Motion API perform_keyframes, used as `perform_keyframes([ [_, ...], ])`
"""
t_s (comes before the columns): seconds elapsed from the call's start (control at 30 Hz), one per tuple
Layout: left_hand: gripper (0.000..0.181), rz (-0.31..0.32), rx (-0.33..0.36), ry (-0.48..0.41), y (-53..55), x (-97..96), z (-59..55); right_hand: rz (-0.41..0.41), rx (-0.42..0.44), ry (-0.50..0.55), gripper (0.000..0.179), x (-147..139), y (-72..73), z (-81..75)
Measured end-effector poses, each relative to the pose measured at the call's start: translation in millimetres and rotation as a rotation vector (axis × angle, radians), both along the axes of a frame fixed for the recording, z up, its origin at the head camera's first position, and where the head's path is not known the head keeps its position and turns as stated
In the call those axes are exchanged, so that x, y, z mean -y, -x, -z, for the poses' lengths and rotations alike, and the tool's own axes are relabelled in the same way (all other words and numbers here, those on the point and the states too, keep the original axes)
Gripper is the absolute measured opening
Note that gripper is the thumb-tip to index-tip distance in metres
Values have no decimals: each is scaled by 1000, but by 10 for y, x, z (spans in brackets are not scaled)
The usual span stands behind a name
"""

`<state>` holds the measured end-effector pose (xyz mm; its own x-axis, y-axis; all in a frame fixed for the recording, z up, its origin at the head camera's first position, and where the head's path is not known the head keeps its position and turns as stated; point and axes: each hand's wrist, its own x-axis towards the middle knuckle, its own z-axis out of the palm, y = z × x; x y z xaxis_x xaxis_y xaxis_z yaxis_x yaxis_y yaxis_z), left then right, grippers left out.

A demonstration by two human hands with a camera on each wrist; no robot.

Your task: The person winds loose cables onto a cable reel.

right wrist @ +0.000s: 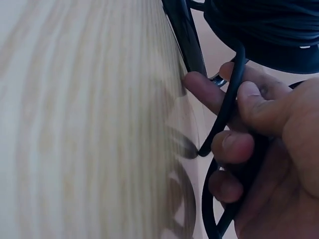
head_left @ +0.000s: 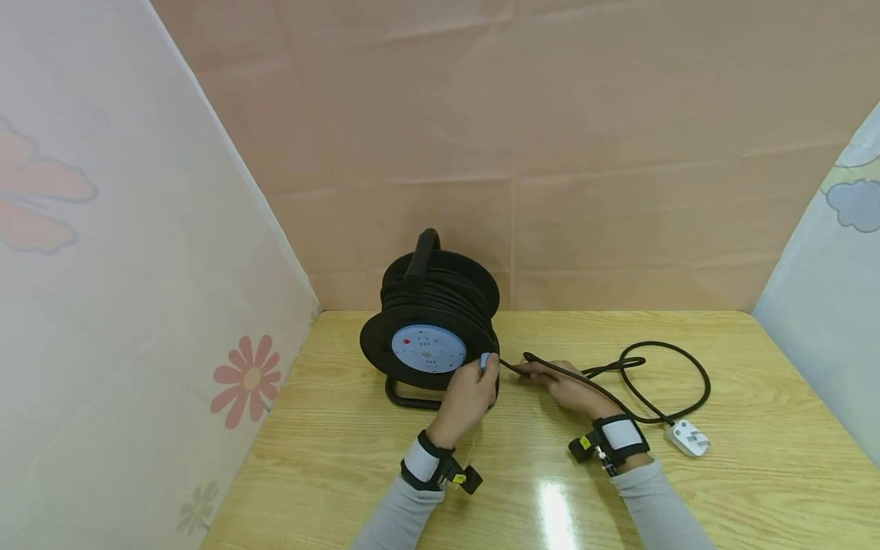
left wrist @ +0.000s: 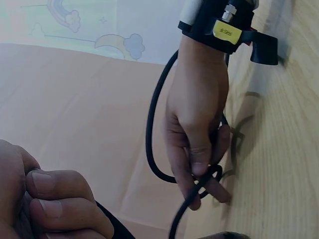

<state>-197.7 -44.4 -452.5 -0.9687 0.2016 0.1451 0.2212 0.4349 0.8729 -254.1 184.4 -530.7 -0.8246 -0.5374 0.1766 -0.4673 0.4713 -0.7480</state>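
Observation:
A black cable reel (head_left: 378,340) with a pale blue socket panel (head_left: 428,350) stands on the table, wound with black cable. My left hand (head_left: 469,401) is at the reel's right front edge, its fingers curled around a small light-blue knob (head_left: 485,360) that pokes out above them. In the left wrist view, the curled fingers of the left hand (left wrist: 60,204) hide what they hold. Just right of the reel, my right hand (head_left: 567,388) pinches the loose cable (right wrist: 230,107) between thumb and fingers. A doubled length of cable runs through the right palm.
The cable's loose end makes a wide loop (head_left: 708,382) on the right of the table (head_left: 770,489). It ends in a white plug (head_left: 687,438) beside the right wrist. Behind the reel rises a tan backdrop (head_left: 584,191), with patterned sheets (head_left: 172,252) at the sides.

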Motion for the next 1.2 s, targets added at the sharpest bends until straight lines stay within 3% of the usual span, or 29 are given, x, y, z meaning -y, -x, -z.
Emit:
perform_keyframes([
  [0.27,60,-11,2,52,3,6,102,38,-21,23,28,-24,3,3],
  [0.5,58,-8,21,33,-3,16,187,35,37,160,23,-69,16,62],
  [0.7,58,-9,26,34,7,45,265,114,32,159,22,-87,9,38],
  [0.9,59,0,28,47,9,66,309,111,32,166,21,-116,-17,5],
  [1.2,59,-24,62,53,-25,120,385,171,84,129,20,-172,-79,-38],
])
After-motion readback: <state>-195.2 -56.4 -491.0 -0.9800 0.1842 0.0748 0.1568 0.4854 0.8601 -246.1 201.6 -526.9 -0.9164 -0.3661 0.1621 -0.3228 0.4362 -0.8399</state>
